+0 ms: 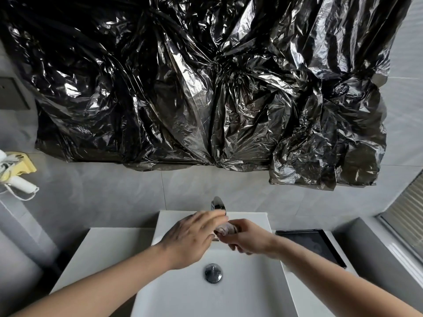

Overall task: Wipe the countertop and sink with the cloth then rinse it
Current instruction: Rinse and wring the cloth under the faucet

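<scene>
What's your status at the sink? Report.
Right hand gripping bunched cloth over the sink. Left hand open, reaching at faucet. Nothing in the way.

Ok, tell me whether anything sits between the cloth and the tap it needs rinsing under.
Nothing visible stands in the way. The right hand grips the bunched cloth over the sink, just in front of the tap. The left hand reaches toward the tap, fingers straight, partly hiding the spout. I cannot tell whether water runs.
</scene>
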